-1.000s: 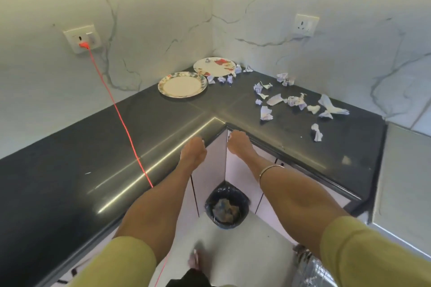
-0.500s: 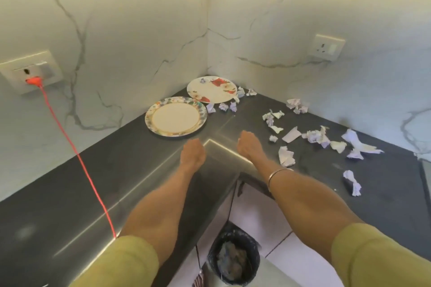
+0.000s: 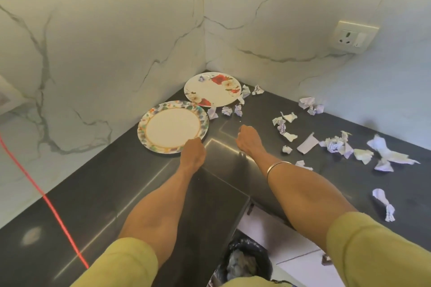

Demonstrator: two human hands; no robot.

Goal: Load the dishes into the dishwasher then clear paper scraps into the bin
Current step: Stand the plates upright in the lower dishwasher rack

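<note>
Since dishes go first, left hand [image 3: 192, 152] at near plate [image 3: 172, 127] rim, grip hidden; right hand [image 3: 248, 138] beside it, loosely curled, empty.

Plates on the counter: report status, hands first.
Left hand at the near rim of the speckled plate, grip hidden. Right hand over bare counter, holding nothing. Flowered plate untouched. Paper scraps crowd the right side.

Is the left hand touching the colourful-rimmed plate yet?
Cannot tell. In the head view the left hand overlaps the near rim of the colourful-rimmed plate, but its fingers are hidden, so neither contact nor gap shows.
</note>
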